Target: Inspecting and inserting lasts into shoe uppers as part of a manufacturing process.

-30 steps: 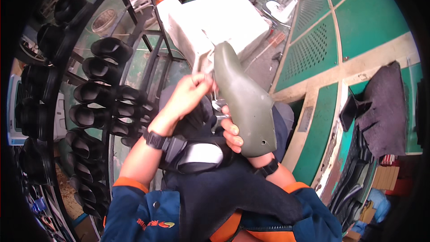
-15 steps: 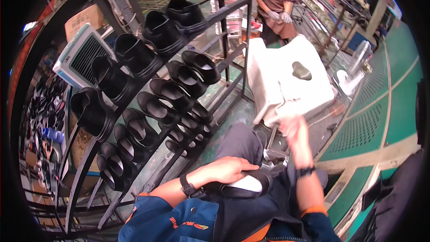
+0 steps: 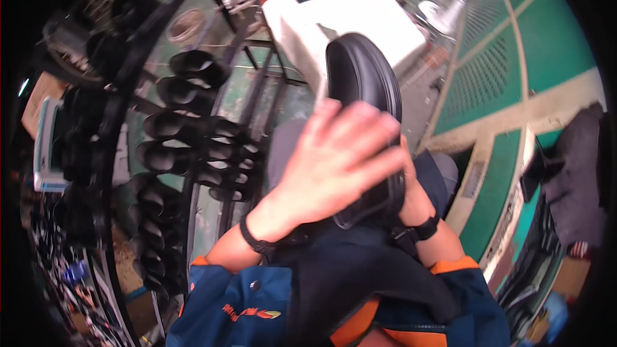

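Largest, our black rack at left carries rows of black shoes. Beyond our knees stands a bulky white block; near it, the round basket's contents are too blurred to tell. We have one black shoe raised above our lap. Our left hand spreads its fingers across it, contact unclear; our right hand is at its right edge, finger closure hidden.

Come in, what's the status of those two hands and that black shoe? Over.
Left hand spread across black shoe. Right hand at shoe's right side, fingers mostly hidden. In the way: left hand blocks view of shoe's middle.
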The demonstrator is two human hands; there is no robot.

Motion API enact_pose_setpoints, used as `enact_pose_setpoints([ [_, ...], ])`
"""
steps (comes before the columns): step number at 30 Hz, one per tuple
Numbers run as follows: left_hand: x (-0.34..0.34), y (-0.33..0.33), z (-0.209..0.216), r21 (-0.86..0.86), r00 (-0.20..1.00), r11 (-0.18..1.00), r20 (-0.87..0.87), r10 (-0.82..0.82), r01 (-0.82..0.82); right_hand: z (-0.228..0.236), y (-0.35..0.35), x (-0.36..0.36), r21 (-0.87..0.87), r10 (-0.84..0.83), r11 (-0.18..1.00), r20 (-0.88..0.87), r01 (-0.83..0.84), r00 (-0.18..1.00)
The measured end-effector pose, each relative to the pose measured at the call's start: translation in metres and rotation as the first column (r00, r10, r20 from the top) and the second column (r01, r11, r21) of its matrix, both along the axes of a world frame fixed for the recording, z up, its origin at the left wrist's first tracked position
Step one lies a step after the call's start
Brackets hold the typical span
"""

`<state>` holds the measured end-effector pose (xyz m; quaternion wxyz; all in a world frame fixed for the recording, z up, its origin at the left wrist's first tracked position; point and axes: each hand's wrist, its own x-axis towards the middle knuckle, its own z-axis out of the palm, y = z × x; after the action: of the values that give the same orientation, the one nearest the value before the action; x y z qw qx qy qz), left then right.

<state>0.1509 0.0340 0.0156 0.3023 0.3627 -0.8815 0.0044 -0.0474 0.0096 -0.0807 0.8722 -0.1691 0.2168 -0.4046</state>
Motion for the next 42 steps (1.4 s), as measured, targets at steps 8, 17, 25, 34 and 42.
enact_pose_setpoints([
  [8, 0.015, 0.024, -0.079, 0.521, 0.345, 0.610, -0.853, 0.392, 0.597, 0.010, 0.012, 0.027, -0.127, -0.268, 0.953, 0.060, 0.274, 0.961],
  [17, 0.011, 0.044, -0.074, 0.453, 0.407, 0.683, -0.881, 0.242, 0.573, 0.029, 0.027, 0.029, -0.108, -0.364, 0.924, 0.048, 0.367, 0.930],
  [25, 0.020, 0.038, -0.083, 0.407, 0.422, 0.709, -0.891, 0.169, 0.575, 0.030, 0.022, 0.036, -0.166, -0.356, 0.918, 0.051, 0.360, 0.933],
  [34, 0.007, 0.041, -0.064, 0.224, 0.283, 0.833, -0.955, 0.085, 0.505, 0.057, 0.000, 0.050, -0.155, -0.166, 0.974, 0.001, 0.164, 0.986],
  [42, 0.120, 0.115, 0.032, -0.335, 0.326, 0.939, -0.898, -0.295, -0.073, 0.068, 0.000, 0.082, -0.558, -0.049, 0.818, -0.308, -0.139, 0.950],
])
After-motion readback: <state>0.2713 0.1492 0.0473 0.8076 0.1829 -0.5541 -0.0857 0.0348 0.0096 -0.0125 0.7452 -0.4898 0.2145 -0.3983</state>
